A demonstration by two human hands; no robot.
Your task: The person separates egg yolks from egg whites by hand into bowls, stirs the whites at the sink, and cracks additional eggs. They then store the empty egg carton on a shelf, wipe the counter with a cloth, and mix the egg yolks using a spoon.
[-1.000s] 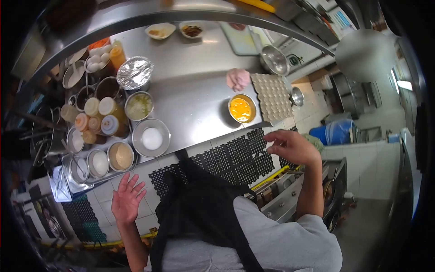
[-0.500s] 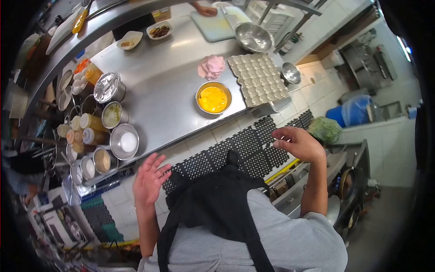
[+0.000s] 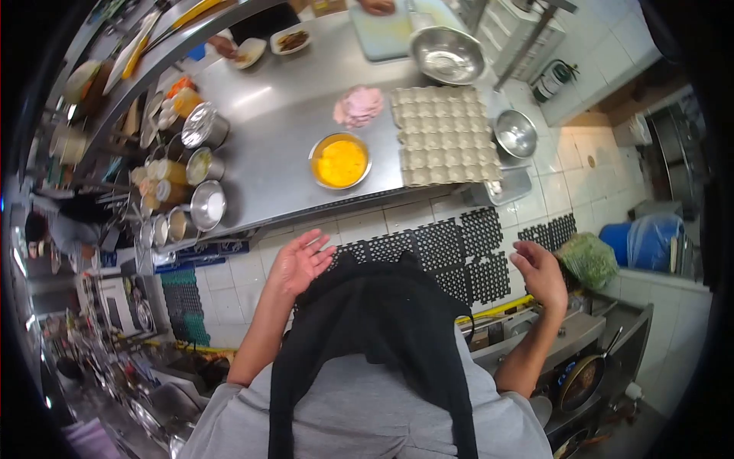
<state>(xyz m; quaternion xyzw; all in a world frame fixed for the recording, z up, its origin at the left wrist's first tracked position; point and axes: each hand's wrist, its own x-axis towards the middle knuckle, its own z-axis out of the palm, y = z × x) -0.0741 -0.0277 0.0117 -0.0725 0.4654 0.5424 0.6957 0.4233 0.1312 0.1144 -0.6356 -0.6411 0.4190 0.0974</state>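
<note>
Fingers on your left hand point(image 3: 300, 264) spread wide; your right hand point(image 3: 543, 277) curls half open, both holding nothing. Move slowly near the bowl point(image 3: 313, 161) of yellow egg, upper middle of the frame (bumps spill things).

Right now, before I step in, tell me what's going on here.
The person wearing the camera faces a steel counter, left hand and right hand both open, holding nothing. Near the counter's edge sits a metal bowl of what looks like egg yolk, between the bottles and an egg tray. Across the counter, a hand is at a small white dish, and another is at a cutting board.
</note>
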